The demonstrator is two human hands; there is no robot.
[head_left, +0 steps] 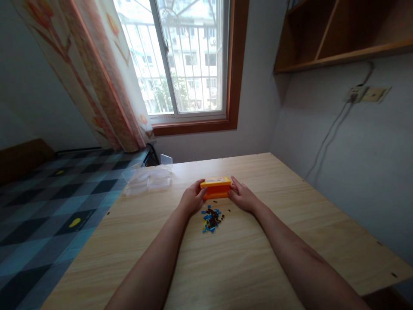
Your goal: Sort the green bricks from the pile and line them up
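Note:
An orange box with a pale label on top stands on the wooden table. My left hand grips its left end with curled fingers. My right hand holds its right end the same way. Just in front of the box, between my wrists, lies a small heap of tiny blue and dark brown pieces, with a few strays beside it.
Clear plastic bags or trays lie at the table's far left corner. A bed with a checked blue and black cover stands to the left. A window and curtain are behind; a wall shelf and a socket with a cable are at right.

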